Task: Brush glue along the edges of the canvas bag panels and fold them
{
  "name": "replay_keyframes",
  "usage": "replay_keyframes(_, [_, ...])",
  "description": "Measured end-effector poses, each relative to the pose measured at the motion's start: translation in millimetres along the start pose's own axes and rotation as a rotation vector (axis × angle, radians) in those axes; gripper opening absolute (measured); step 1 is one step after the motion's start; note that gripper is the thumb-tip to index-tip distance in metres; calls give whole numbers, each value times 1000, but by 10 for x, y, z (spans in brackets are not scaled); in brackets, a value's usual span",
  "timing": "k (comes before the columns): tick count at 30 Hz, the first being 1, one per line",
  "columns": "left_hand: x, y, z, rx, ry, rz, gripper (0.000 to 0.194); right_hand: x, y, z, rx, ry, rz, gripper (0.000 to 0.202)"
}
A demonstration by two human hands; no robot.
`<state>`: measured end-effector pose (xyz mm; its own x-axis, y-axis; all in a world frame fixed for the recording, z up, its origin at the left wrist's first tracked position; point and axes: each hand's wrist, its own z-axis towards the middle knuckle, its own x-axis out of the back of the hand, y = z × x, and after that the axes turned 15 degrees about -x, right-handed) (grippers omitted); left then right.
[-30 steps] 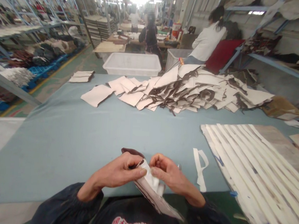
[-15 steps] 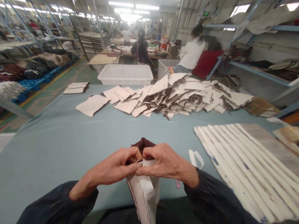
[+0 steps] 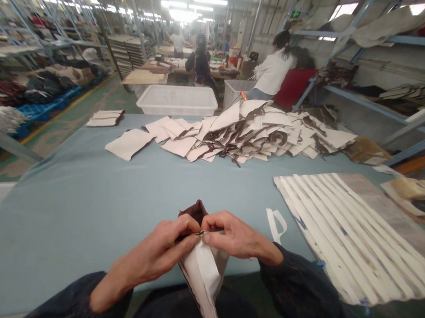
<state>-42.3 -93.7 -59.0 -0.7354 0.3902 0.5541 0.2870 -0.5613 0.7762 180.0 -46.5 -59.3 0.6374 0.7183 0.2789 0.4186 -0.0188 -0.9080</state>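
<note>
Between my hands is a fabric piece [image 3: 203, 267], off-white on one face and dark brown on the other, hanging over the table's near edge. My left hand [image 3: 165, 244] pinches its top edge between thumb and forefinger. Close against it, my right hand [image 3: 232, 233] pinches the same edge from the other side. A brown fold stands up behind my fingertips. The fingers hide the exact spot where the edge is gripped.
A big heap of similar off-white pieces [image 3: 256, 133] covers the far side of the blue-green table [image 3: 88, 209]. At right lies a board with white strips [image 3: 347, 237], beside a loose white strip [image 3: 276, 224]. Beyond stand a white bin [image 3: 178, 100] and seated people.
Both hands have shifted slightly, with the fingertips now closer together on the edge. The wrists sit a little lower, and my left forearm is steeper. The view has tilted slightly.
</note>
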Motion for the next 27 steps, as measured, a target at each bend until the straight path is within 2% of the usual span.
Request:
replay_keyframes(9, [-36,1,-28,22,66,-8,21,-98,86,11,24,9,93,16])
replay_keyframes(15, [-68,36,9,22,84,-49,20,-80,134,-17,28,-47,135,24])
replay_keyframes(19, [-113,14,28,25,118,-32,22,-175,189,27,51,59,192,23])
replay_keyframes(22, [-147,-38,6,24,122,32,24,-274,256,79,7,138,309,23])
replay_keyframes(24, [-163,-76,-29,14,107,74,23,-305,290,91,-38,104,358,24])
replay_keyframes(27, [-179,-117,-90,-25,89,115,20,-279,297,65,-70,39,310,24])
